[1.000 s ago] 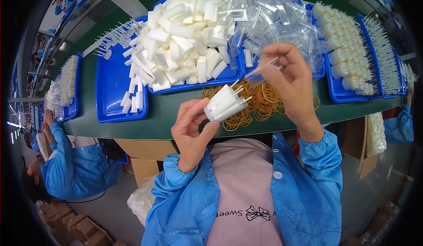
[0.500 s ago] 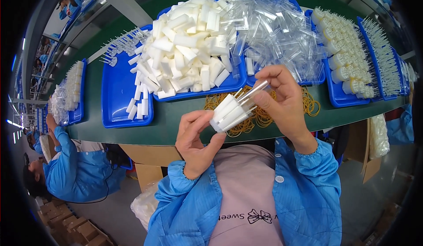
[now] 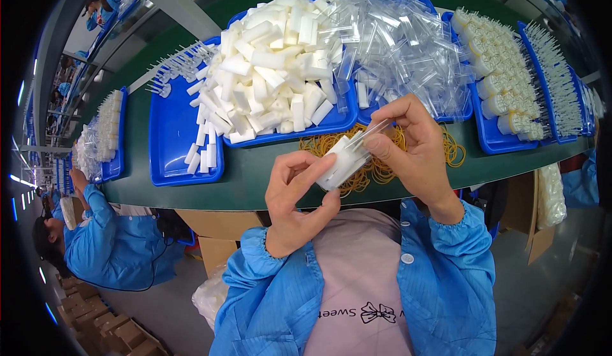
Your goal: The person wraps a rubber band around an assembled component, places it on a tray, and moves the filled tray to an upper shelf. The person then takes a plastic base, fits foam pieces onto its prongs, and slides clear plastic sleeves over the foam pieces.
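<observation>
The left hand (image 3: 296,198) now pinches the white bundle (image 3: 344,165) farther up; the right hand (image 3: 413,154) has brought its clear piece (image 3: 376,135) seemingly over it.

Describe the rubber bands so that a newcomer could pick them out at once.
On the green table, find the heaps of white blocks and clear plastic pieces. Toward the near edge, partly hidden behind the right hand and a held white bundle, lie the rubber bands. These thin yellow-brown loops form a loose tangle directly on the table, while both heaps sit in blue trays.
</observation>
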`<state>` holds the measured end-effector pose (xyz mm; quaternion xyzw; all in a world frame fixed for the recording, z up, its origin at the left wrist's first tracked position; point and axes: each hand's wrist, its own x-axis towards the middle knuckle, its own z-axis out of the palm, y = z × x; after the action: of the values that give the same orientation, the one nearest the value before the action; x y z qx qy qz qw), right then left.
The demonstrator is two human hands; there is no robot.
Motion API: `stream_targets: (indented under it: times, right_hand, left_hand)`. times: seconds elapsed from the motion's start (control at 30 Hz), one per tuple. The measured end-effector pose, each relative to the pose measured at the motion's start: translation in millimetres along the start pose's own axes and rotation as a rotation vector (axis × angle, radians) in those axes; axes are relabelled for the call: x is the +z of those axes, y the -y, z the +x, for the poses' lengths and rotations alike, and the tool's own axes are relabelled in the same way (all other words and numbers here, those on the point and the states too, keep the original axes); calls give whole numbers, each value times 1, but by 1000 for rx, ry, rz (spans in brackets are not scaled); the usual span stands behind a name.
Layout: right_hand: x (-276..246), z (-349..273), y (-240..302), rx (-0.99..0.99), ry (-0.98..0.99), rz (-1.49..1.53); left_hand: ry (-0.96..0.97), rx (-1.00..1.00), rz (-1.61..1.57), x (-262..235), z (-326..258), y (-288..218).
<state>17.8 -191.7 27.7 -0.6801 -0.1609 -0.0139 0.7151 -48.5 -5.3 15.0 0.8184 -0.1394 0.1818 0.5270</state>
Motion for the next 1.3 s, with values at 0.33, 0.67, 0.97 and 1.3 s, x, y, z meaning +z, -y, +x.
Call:
stream_targets:
  times: [0.33,0.67,0.97,1.3]
  right_hand:
    - [-6,2,4,-43,101,-110]
    - [1,-1,3,-47,106,-85]
    - [10,-6,1,-24,61,-14]
    - [5,-9,3,-546,74,-350]
  left_hand:
    - [49,14,31,2,-1,2]
    - [-85,108,126,7,5,3]
    - [-146,169,311,8,8,1]
    - [19,-185,-123,3,14,5]
